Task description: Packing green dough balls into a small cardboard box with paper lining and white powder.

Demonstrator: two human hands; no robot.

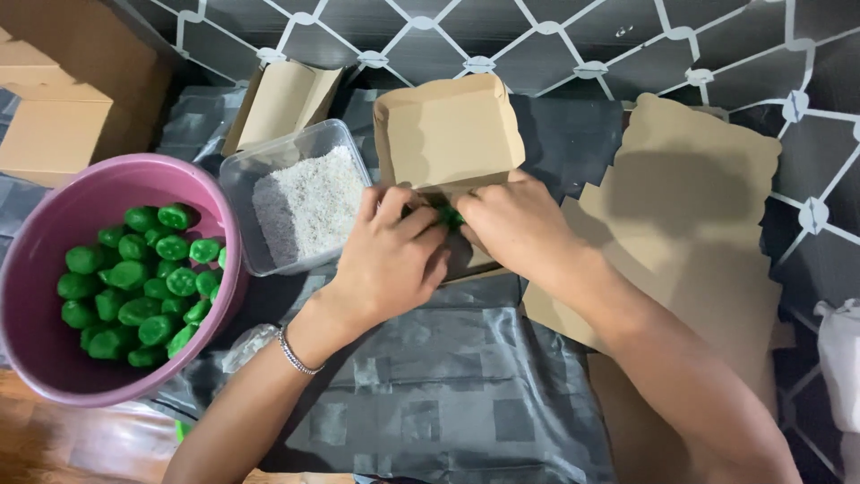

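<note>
My left hand [394,255] and my right hand [520,224] meet over an open brown cardboard box [448,134], whose lid stands up behind them. Between the fingers of both hands a small green roll [448,216] shows, mostly hidden; both hands press on it inside the box. A bracelet circles my left wrist. A pink round bowl [36,269] at the left holds several green rolls [143,278]. Between the bowl and the box sits a clear plastic tub [237,179] of white shredded flakes [309,202].
Flat unfolded cardboard boxes [690,197] lie stacked at the right. Another folded box [282,99] leans behind the tub. Larger cartons [54,108] stand at the far left. A grey plastic sheet [448,385] covers the floor, with patterned dark tiles [573,45] beyond.
</note>
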